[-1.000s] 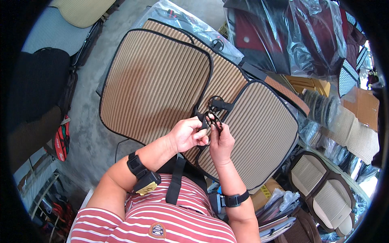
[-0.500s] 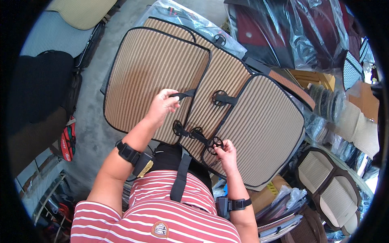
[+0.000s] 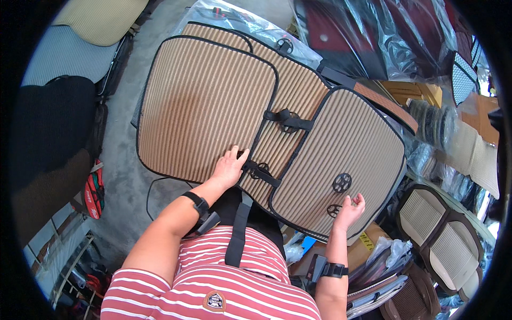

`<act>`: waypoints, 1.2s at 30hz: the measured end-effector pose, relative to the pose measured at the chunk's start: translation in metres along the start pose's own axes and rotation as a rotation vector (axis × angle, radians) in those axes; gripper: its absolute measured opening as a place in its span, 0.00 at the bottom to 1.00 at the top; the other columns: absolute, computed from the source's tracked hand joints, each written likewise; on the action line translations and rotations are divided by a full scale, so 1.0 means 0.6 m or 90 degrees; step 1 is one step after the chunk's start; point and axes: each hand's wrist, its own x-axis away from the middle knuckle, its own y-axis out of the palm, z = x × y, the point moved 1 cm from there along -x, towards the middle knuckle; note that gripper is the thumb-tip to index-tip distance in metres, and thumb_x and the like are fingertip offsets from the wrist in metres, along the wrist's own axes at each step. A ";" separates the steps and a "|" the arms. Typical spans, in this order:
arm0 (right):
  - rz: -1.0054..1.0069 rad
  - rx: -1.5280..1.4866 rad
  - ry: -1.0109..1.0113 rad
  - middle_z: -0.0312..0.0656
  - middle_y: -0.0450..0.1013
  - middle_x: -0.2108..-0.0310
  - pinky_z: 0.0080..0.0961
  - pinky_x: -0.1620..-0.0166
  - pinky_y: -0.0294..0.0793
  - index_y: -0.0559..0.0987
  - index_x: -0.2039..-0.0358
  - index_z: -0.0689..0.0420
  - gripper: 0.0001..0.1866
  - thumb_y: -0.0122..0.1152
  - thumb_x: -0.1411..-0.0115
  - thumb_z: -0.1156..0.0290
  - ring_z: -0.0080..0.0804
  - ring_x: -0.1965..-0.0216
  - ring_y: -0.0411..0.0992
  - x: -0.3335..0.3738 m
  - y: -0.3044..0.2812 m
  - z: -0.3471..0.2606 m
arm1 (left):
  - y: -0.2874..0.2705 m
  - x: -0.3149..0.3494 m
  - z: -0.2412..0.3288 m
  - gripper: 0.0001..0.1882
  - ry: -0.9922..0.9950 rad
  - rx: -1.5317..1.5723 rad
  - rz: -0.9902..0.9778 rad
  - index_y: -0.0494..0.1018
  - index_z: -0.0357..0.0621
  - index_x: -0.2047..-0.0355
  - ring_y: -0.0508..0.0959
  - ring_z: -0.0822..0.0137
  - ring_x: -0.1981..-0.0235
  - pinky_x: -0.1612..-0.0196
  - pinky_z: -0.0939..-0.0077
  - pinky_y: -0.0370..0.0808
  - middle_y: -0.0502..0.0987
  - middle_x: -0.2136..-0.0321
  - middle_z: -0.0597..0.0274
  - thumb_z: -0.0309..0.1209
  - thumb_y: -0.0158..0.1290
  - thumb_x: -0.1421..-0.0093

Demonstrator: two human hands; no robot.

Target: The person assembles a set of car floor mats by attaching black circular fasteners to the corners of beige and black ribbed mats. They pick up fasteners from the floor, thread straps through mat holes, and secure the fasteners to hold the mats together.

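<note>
Three tan ribbed seat cushions with black edging lie overlapped in front of me: a left one (image 3: 205,106), a middle one (image 3: 290,106) and a right one (image 3: 346,152). My left hand (image 3: 229,166) lies flat on the left cushion's near edge, beside a black strap with a buckle (image 3: 260,172). A second black strap (image 3: 288,120) crosses the middle cushion higher up. My right hand (image 3: 349,209) hovers with fingers apart at the right cushion's near edge, next to two black round discs (image 3: 341,183).
Plastic-wrapped dark red cushions (image 3: 368,32) are stacked behind. More cushions (image 3: 448,240) and cardboard boxes (image 3: 410,90) stand at the right. A black cushion (image 3: 48,122) and a grey one (image 3: 69,53) lie at the left on the concrete floor (image 3: 122,181).
Both hands held a black disc fastener up close a second ago. They have since lowered and spread apart; the left rests on the left cushion, the right moved out to the right cushion's edge.
</note>
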 end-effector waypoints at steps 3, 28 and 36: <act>-0.167 -0.134 -0.074 0.39 0.69 0.64 0.22 0.55 0.68 0.75 0.61 0.61 0.12 0.57 0.48 0.78 0.26 0.62 0.67 0.042 0.033 -0.031 | 0.049 -0.026 -0.025 0.18 0.047 -0.047 0.020 0.68 0.46 0.62 0.68 0.50 0.55 0.58 0.58 0.69 0.66 0.59 0.52 0.24 0.56 0.56; -0.713 -0.473 0.283 0.34 0.70 0.81 0.09 0.86 0.55 0.73 0.67 0.58 0.05 0.51 0.38 0.70 0.14 0.89 0.58 0.190 0.126 -0.259 | -0.110 0.049 0.013 0.14 0.041 1.026 -0.284 0.70 0.38 0.54 0.74 0.70 0.65 0.66 0.78 0.73 0.69 0.54 0.61 0.24 0.43 0.40; -0.662 -0.653 0.443 0.34 0.70 0.79 0.10 0.84 0.56 0.72 0.65 0.58 0.03 0.53 0.40 0.73 0.16 0.87 0.58 0.203 0.113 -0.241 | -0.115 0.061 0.044 0.09 0.167 0.607 -0.031 0.71 0.41 0.68 0.68 0.70 0.64 0.59 0.75 0.66 0.66 0.66 0.61 0.28 0.56 0.50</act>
